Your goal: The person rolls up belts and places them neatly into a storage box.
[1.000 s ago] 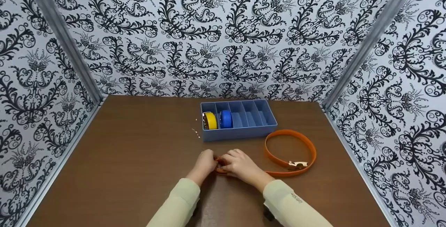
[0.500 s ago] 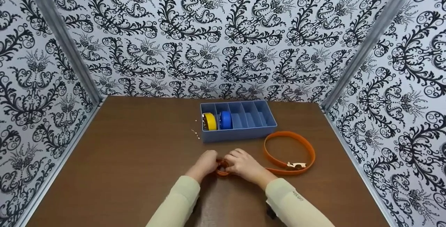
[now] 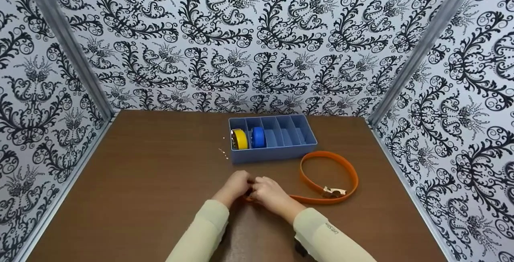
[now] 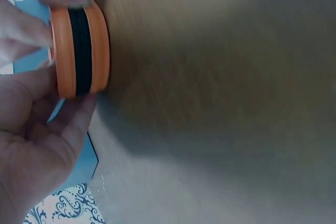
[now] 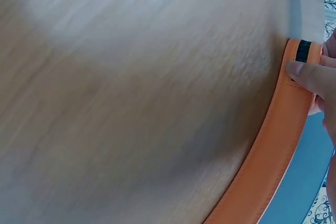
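An orange belt with a gold-coloured buckle lies partly wound up. My left hand grips its rolled end; in the left wrist view the coil stands on edge, a black stripe around it, and left-hand fingers curl under it. Pressed against the coil, my right hand pinches the strap, its thumb across the stripe in the right wrist view. From the hands the strap runs right into a wide loose loop ending at the buckle. In the head view both hands mostly hide the coil.
Behind the hands stands a blue-grey divided box. Its leftmost compartment holds a yellow rolled belt, and the one beside it a blue rolled belt. Small pale specks mark the brown table left of the box. Patterned walls enclose the table.
The loose loop and buckle have shifted slightly left toward the hands. My right hand has turned a little over the coil, which was more visible half a second ago. The box stays put.
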{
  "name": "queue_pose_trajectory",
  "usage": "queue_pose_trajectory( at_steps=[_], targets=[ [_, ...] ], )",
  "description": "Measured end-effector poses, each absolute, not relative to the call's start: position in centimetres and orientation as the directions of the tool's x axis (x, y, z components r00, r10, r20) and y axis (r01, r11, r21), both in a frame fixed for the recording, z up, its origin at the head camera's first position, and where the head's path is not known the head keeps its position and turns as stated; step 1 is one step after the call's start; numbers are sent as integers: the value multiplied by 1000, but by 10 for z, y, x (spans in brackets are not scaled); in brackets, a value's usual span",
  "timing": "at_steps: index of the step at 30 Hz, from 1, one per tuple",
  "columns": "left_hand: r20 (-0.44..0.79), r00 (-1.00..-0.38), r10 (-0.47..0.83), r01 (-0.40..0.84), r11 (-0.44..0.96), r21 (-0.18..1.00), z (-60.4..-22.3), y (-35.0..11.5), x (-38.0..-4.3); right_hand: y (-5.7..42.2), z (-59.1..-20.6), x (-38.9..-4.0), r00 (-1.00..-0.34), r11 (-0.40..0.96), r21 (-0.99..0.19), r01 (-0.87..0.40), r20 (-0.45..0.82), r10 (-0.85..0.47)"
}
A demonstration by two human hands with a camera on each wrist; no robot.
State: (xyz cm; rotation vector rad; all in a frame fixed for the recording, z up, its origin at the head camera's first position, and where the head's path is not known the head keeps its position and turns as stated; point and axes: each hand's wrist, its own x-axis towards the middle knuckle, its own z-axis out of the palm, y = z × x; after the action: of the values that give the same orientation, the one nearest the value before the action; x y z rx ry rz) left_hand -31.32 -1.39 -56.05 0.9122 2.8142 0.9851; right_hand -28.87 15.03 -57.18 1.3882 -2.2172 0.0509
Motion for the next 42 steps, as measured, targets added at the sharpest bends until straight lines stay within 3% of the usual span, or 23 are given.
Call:
queue_pose_trajectory(
  at_steps=[4,9,12,15,21,26,30,42],
  targets=[
    [191,-874,446,458,628,629,-563,-14,-308,146,-571,-289,-403,515,195,-835,423,-812],
    [198,-960,196,279,676,682,-563,-11,-294,141,-570,-289,-483,577,180,-797,385,-787],
    [152,-987,47,141,700,700,-563,-7,-288,139,-568,-289,-504,595,194,-780,368,-781],
    [116,-993,-13,73,701,709,-563,-4,-288,138,-567,-289,-498,592,210,-778,367,-786],
    [67,-997,40,77,683,726,-564,-1,-294,147,-567,-294,-419,533,212,-819,413,-809],
    [103,-983,152,180,692,699,-564,-2,-297,159,-568,-298,-303,446,235,-863,465,-832],
    [107,-966,234,245,716,653,-563,-2,-299,168,-567,-299,-248,398,228,-889,491,-835],
    [132,-885,446,426,663,615,-563,-3,-306,186,-566,-305,-271,378,219,-899,400,-875]
  ],
)
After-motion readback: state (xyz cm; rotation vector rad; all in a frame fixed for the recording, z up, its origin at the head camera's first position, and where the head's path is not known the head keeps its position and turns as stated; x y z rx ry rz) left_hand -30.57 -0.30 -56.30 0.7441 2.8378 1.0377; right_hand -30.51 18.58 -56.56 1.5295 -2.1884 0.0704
